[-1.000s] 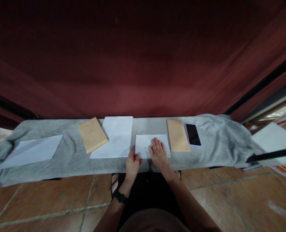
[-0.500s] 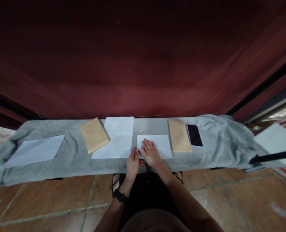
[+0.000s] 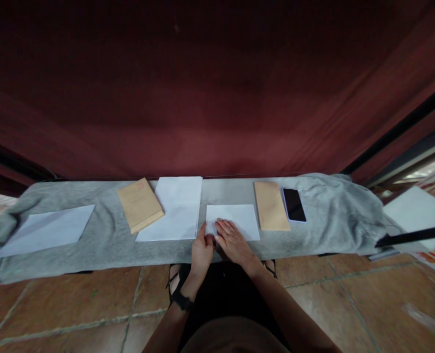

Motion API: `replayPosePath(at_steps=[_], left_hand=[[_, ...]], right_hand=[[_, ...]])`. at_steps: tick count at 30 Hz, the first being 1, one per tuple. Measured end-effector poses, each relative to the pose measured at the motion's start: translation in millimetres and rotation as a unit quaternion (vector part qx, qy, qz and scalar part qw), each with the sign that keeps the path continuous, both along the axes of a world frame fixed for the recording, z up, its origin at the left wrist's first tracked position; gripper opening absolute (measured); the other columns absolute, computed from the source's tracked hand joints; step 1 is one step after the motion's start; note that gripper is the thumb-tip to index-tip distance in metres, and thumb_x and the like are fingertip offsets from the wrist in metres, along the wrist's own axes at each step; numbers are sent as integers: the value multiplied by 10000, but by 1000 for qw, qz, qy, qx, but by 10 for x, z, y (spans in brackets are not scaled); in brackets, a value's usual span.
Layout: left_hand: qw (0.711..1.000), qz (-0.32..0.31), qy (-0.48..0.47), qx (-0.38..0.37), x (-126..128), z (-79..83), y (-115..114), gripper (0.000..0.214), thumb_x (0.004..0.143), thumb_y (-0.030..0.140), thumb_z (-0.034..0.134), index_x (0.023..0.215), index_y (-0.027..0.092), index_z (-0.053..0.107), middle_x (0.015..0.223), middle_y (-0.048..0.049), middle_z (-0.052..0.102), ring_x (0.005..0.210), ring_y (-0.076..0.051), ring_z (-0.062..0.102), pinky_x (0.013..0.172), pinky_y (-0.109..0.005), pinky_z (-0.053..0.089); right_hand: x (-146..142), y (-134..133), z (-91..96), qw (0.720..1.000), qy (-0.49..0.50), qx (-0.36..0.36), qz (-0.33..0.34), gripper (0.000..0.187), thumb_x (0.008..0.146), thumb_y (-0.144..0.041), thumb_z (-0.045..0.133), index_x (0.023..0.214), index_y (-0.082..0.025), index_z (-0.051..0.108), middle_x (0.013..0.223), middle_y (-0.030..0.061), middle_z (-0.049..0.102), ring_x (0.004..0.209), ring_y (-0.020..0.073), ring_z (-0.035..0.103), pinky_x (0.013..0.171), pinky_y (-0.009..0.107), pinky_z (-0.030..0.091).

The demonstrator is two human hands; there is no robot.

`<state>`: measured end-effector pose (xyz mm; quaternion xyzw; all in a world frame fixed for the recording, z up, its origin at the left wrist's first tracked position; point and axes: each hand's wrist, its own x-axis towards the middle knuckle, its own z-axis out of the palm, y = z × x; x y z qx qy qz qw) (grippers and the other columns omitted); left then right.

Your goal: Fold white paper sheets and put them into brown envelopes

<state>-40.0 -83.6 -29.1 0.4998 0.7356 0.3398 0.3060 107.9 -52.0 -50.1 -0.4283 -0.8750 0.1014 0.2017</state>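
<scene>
A small white sheet of paper [image 3: 244,220], perhaps folded, lies crosswise in front of me on the grey cloth. My right hand [image 3: 235,242] rests on it with stretched fingers, palm down, near the left part of the sheet. At the sheet's near left corner my left hand [image 3: 202,252] pinches the edge, thumb on the left and fingertips partly hidden beside the right hand. The paper there looks slightly bent and shaded. Close to its right side lies a brown envelope [image 3: 272,208]. Larger white sheets [image 3: 178,211] lie just left of my hands.
A thick stack of brown envelopes [image 3: 140,203] overlaps the large sheets. Another white sheet [image 3: 48,230] lies far left, and a phone [image 3: 294,205] far right of my hands. Grey cloth [image 3: 129,255] covers the narrow table. A dark red curtain [image 3: 210,98] hangs behind it.
My left hand's fingers have closed in at the sheet's left corner. My right hand has slid slightly down, its fingers closer together. The whole view has shifted a little.
</scene>
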Motion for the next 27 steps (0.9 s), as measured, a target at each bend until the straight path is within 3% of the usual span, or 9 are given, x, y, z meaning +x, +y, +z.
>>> replayPosePath(at_steps=[4,9,12,16,20,27], left_hand=[[985,-28,169,29,26,30,-64,443,933,141,447,1362,106,554,1181,-163,699,950,-246,711,848,-368,570],[930,-53,353,81,168,78,-150,476,967,192,413,1433,139,492,1373,-202,580,1173,-323,617,968,-496,516],[912,-129,363,141,308,4,-140,495,1000,251,374,1481,147,427,1537,-164,442,1397,-322,435,1116,-524,404],[900,-231,334,157,449,-174,-80,604,1026,414,348,1550,120,285,1579,-146,390,1475,-263,332,1191,-479,333],[902,-231,332,147,466,-284,-62,668,1022,480,326,1565,102,234,1587,-166,362,1485,-260,311,1198,-485,318],[912,-188,345,116,395,-273,-84,667,1013,487,335,1550,96,285,1586,-183,353,1488,-279,299,1201,-498,305]], right_hand=[[171,-36,-57,996,-15,10,-87,504,1042,-320,375,1490,-94,424,1552,141,423,1453,233,366,1199,460,315],[278,-59,-128,988,-43,20,-144,520,1047,-331,347,1509,-97,394,1565,134,404,1456,249,360,1201,466,288],[293,-75,-135,988,-58,28,-139,512,1047,-312,328,1519,-122,386,1579,122,380,1463,248,346,1208,465,261],[323,-100,-125,991,-81,33,-101,515,1024,-248,349,1530,-155,372,1610,102,323,1503,241,256,1223,465,221],[333,-100,-128,989,-75,30,-124,518,1036,-254,324,1541,-135,342,1603,113,334,1500,230,264,1219,455,226],[320,-106,-166,985,-55,17,-163,523,1047,-298,322,1528,-95,362,1598,133,337,1486,249,293,1213,453,232]])
